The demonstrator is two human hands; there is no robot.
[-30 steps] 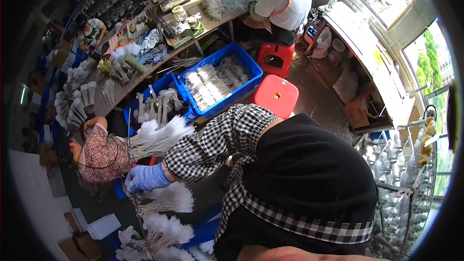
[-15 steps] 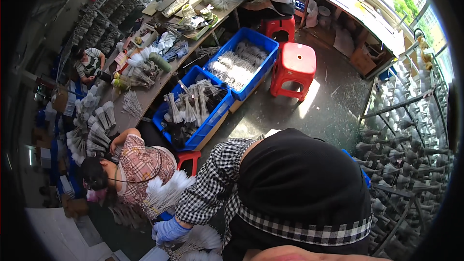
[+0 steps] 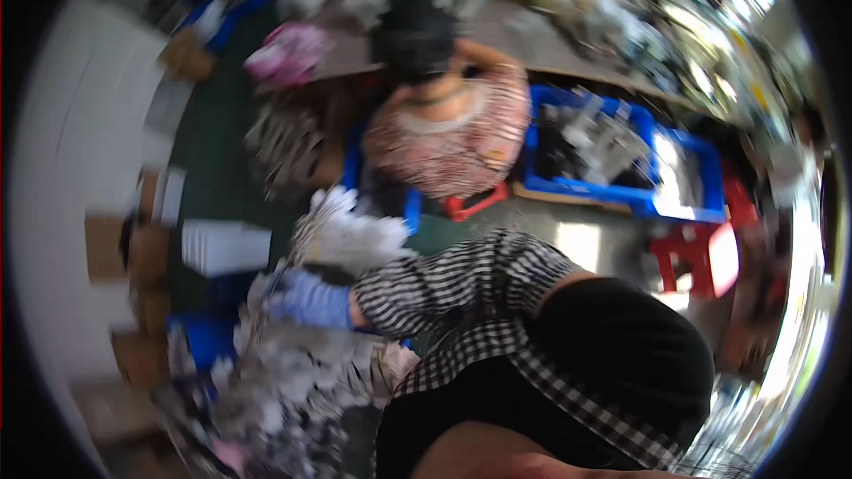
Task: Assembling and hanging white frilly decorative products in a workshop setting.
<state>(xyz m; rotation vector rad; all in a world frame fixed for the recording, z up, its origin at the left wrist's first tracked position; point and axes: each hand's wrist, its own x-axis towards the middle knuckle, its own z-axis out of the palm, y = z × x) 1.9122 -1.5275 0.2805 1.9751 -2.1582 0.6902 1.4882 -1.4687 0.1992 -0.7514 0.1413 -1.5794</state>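
My right hand point(image 3: 306, 299), in a blue glove and below a black-and-white checked sleeve, reaches leftward across the view. Motion blurs its fingers, so their grip is unclear. Just beyond it lies a bundle of thin stems with white, flared ends point(image 3: 351, 235). More whitish bundles point(image 3: 302, 359) are heaped on the near side of the hand, smeared by the movement. My left hand does not show.
A co-worker in a patterned top point(image 3: 453, 137) sits at a long table point(image 3: 568, 53). Blue crates point(image 3: 586, 182) and red stools point(image 3: 697, 257) stand to the right. At left are white boxes point(image 3: 226, 247), cardboard cartons point(image 3: 106, 248) and a pale wall point(image 3: 80, 115).
The view has swung strongly leftward, bringing the white boxes and near-left bundles into sight. The co-worker and crates now appear farther right. My gloved hand stays near the white bundles.
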